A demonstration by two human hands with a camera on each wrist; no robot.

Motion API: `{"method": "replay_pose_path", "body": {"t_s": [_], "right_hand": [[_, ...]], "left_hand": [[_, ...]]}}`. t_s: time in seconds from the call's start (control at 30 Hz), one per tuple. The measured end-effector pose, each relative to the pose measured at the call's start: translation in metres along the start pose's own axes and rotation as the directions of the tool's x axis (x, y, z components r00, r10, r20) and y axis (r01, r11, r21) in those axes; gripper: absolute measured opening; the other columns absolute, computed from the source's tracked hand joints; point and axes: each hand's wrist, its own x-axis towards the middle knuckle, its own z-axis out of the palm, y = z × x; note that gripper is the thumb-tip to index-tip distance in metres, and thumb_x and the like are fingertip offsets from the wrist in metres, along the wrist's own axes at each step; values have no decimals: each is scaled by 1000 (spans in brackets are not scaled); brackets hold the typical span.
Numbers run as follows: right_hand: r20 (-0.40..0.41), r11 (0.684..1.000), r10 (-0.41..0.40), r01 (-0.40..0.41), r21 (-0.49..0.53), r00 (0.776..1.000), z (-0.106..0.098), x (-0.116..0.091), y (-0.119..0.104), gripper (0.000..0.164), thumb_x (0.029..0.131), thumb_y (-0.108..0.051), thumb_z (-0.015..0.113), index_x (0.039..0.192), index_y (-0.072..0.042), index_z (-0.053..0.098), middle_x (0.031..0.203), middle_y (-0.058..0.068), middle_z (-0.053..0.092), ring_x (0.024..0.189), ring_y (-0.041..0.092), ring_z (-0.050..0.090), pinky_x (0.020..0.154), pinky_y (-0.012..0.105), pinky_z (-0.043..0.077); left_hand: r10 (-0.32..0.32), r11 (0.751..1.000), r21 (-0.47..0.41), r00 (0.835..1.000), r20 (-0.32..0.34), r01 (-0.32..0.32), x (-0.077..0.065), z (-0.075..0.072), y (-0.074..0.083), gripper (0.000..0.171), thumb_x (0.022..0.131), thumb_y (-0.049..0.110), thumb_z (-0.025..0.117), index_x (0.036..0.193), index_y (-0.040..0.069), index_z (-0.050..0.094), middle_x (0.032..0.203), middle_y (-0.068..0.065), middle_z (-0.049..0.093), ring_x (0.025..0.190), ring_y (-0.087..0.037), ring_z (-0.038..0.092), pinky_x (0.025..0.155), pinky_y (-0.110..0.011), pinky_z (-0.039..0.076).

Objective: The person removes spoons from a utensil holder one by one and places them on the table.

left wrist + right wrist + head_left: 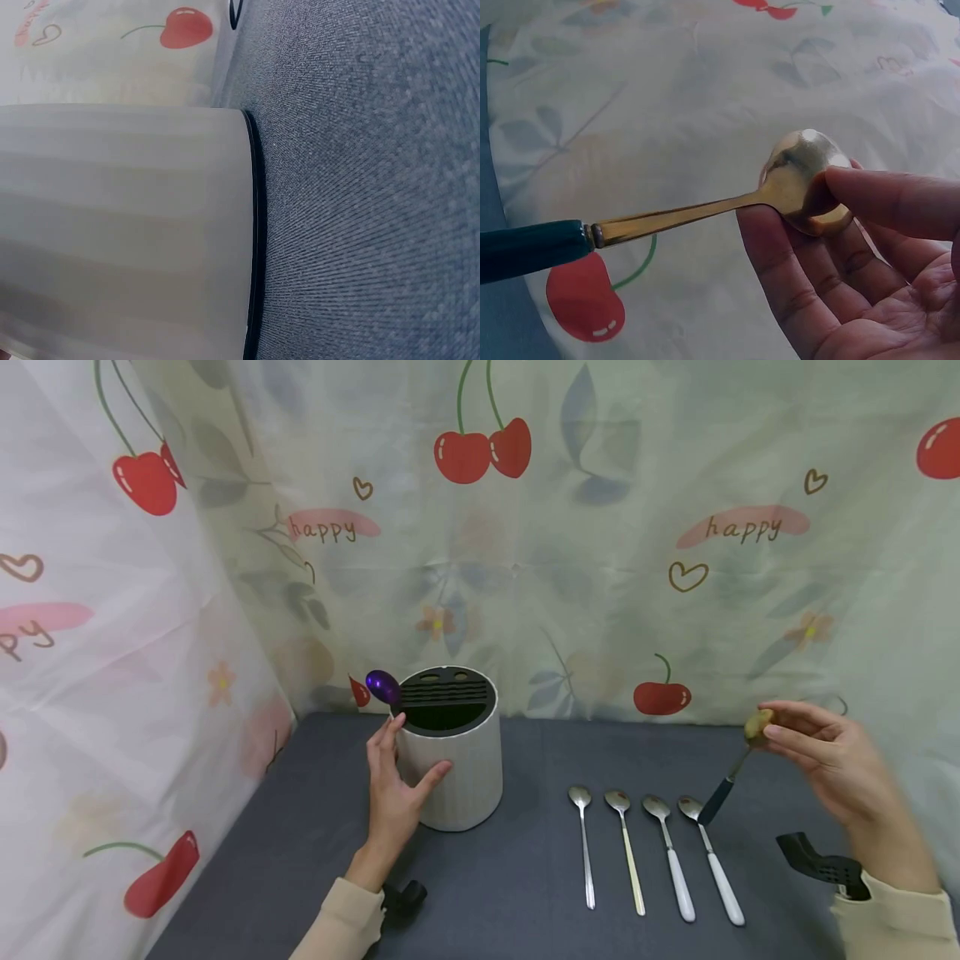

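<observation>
My right hand [843,756] pinches a gold spoon [808,180] by its bowl, thumb on one side and fingers behind. Its dark green handle [532,250] slants down to the left, overlapping one of the laid-out spoons in the head view. My left hand [397,797] rests against the left side of a white ribbed utensil holder [468,777], thumb across the front and fingers up near the rim. The holder has a black top with slots and one larger opening. A purple spoon [383,687] sticks out at its left rim, its handle hidden.
Several spoons lie in a row on the dark grey table [525,868], bowls to the back: a silver spoon [585,847], one with a cream handle [632,856], and white-handled spoons [675,864]. Behind and to the left hangs a cherry-print curtain [525,568].
</observation>
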Motion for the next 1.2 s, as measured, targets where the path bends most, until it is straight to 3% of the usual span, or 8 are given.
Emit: {"method": "replay_pose_path", "body": {"t_s": [0.27,0.33,0.5,0.57,0.7,0.87,1.07,1.2], "right_hand": [[-6,973,85,-85,-215,996,-16,-7,-1,43,101,17,49,129,-6,71,112,1,74,94,14,72,81,23,58],[-20,948,121,-122,-293,992,-19,-9,-1,42,101,15,52,129,-10,72,110,-2,74,92,13,72,79,23,58],[-43,838,251,-239,-491,967,-29,-13,0,40,104,5,57,128,-23,71,110,-9,75,88,14,72,76,23,57],[-29,813,328,-298,-500,944,-34,-12,4,39,105,3,56,126,-26,71,109,-8,75,88,16,72,76,24,57],[52,824,448,-390,-411,892,-48,-9,21,40,106,5,51,121,-25,73,108,-2,77,91,17,73,79,29,59],[107,808,502,-422,-412,858,-64,-7,46,37,106,4,52,121,-20,75,110,-5,76,91,16,73,79,34,61],[54,746,580,-504,-436,813,-75,-9,69,30,106,-1,55,122,-15,75,111,-11,74,92,12,71,79,31,61],[89,761,609,-548,-348,788,-82,-10,79,36,107,2,51,123,-19,76,115,-12,72,98,10,70,83,30,60]], "left_hand": [[6,1000,1,1000,-6,-6,-1,-1,1,95,86,22,88,162,35,32,159,-10,29,147,-31,35,115,-69,31],[8,1000,0,1000,-5,-8,-1,-1,0,95,86,22,88,162,35,32,159,-10,30,148,-31,35,115,-69,31],[9,1000,-5,1000,2,-9,0,-1,1,95,86,22,88,161,34,33,159,-10,30,148,-31,35,114,-70,31],[10,1000,-6,1000,0,-10,0,-1,1,95,85,22,89,161,34,33,159,-10,30,148,-31,35,114,-70,31],[14,1000,-3,1000,-2,-14,1,-1,2,96,85,23,89,162,35,32,158,-11,30,149,-31,34,115,-69,31],[20,1000,-1,1000,-5,-20,1,-1,2,95,85,25,89,161,34,33,158,-12,30,149,-32,33,115,-69,32],[23,1000,-6,1000,-6,-23,0,-1,2,95,85,24,89,162,34,33,159,-11,30,150,-31,32,114,-68,32],[28,1000,-3,1000,-7,-28,0,-1,3,95,85,26,89,162,34,32,158,-11,30,150,-31,32,114,-67,32]]}}
